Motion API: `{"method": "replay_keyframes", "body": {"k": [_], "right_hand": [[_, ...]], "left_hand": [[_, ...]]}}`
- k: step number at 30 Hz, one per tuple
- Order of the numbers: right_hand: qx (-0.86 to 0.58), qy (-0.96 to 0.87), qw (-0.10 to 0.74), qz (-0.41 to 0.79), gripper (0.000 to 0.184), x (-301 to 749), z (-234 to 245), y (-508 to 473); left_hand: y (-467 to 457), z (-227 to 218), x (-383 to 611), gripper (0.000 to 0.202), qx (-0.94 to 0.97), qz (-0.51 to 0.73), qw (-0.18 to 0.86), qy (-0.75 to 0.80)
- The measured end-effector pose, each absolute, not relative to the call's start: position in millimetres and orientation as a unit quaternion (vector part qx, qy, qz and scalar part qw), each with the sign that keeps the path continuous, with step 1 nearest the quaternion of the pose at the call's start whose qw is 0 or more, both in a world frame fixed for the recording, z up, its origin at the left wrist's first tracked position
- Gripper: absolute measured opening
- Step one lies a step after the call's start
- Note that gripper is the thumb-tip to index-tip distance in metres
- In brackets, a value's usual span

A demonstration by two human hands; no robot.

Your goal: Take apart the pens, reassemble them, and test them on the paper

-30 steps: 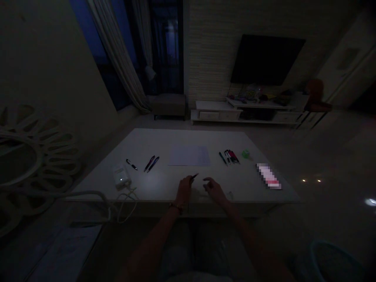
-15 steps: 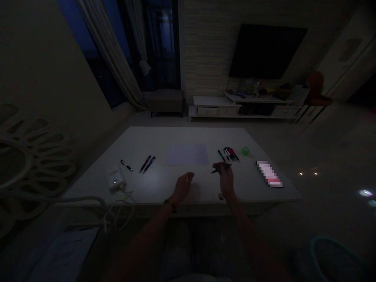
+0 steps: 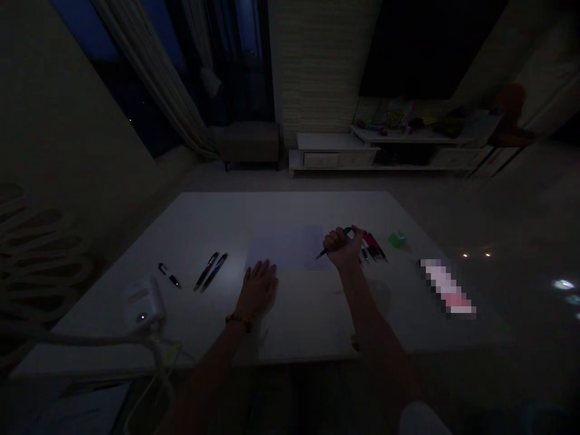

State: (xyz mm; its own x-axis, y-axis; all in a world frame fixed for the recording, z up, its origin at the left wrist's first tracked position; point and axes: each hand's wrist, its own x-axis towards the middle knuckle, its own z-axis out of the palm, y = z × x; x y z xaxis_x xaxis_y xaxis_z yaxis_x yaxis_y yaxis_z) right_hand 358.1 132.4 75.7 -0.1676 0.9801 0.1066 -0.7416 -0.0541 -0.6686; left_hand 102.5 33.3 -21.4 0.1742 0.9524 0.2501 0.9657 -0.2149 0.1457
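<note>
My right hand is closed around a dark pen, its tip slanting down to the left over the right part of a white sheet of paper. Whether the tip touches the paper I cannot tell. Rows of faint marks show on the sheet's right side. My left hand lies flat with fingers stretched out, fingertips at the sheet's lower left edge. Beyond my right hand lie several pens, black and red, partly hidden by it. Two pens lie side by side to the left of my left hand.
Another pen and a white box-like device with a cable are on the table's left. A small green cube-like object and a phone with a blurred screen lie at the right. A low white cabinet stands behind.
My left hand has opened and come down flat by the paper's lower left edge. My right hand has carried the pen forward over the paper. The view has moved closer to the table.
</note>
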Motion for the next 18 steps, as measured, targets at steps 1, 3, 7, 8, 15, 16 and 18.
{"method": "replay_keyframes", "body": {"k": [1,3,7,8,15,16,18], "right_hand": [[-0.191,-0.312,0.615,0.698,0.044,356,75,142],[-0.202,-0.327,0.616,0.687,0.044,352,75,158],[-0.260,-0.350,0.602,0.669,0.045,349,74,183],[-0.268,-0.351,0.599,0.668,0.045,349,73,187],[-0.293,-0.333,0.592,0.673,0.037,341,56,212],[-0.309,-0.334,0.588,0.668,0.034,338,53,215],[-0.343,-0.352,0.564,0.664,0.035,333,45,220]], "left_hand": [[34,-22,102,0.044,-0.766,-0.144,0.023,-0.626],[35,-23,100,0.044,-0.767,-0.148,0.025,-0.624],[36,-25,98,0.045,-0.767,-0.157,0.027,-0.621],[36,-25,98,0.044,-0.768,-0.156,0.027,-0.621],[36,-22,99,0.045,-0.767,-0.141,0.015,-0.625],[36,-22,99,0.045,-0.767,-0.142,0.013,-0.626],[37,-23,99,0.045,-0.765,-0.144,0.011,-0.628]]}}
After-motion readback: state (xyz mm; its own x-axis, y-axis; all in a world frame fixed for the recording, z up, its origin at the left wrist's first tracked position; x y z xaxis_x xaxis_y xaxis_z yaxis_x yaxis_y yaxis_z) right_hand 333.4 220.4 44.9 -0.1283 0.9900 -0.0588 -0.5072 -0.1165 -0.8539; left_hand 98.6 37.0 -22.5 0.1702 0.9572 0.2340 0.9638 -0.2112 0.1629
